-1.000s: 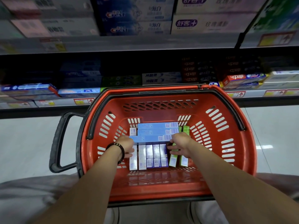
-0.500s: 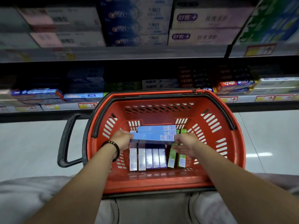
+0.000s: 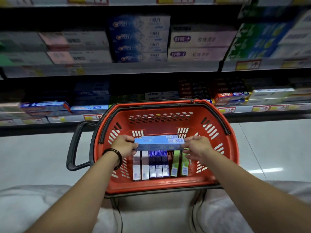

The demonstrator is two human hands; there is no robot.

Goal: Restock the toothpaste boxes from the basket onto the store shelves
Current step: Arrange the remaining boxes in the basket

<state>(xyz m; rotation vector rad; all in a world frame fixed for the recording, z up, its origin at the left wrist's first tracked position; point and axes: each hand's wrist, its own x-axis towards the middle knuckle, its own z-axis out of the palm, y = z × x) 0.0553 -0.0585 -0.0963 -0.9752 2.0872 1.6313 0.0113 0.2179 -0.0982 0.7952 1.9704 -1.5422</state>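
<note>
A red plastic basket point(image 3: 233, 148) stands on the floor in front of me. Above its inside, a small stack of light blue toothpaste boxes point(image 3: 159, 142) lies crosswise between my hands. My left hand point(image 3: 124, 145), with a bead bracelet on the wrist, grips the stack's left end. My right hand point(image 3: 196, 147) holds the right end. Below the stack, white and dark blue boxes point(image 3: 151, 167) and two green boxes point(image 3: 179, 163) lie side by side on the basket floor. Ahead are the store shelves: an upper shelf point(image 3: 117, 68) and a lower shelf point(image 3: 262, 108), both full of toothpaste boxes.
The basket's black pull handle point(image 3: 74, 145) sticks out to the left. My knees in pale trousers point(image 3: 33, 204) frame the basket's near side. Pale glossy floor point(image 3: 272, 145) lies either side. Price labels line the shelf edges.
Both hands have lifted the light blue stack up off the other boxes in the basket. The view has tilted up and shows more of the shelves.
</note>
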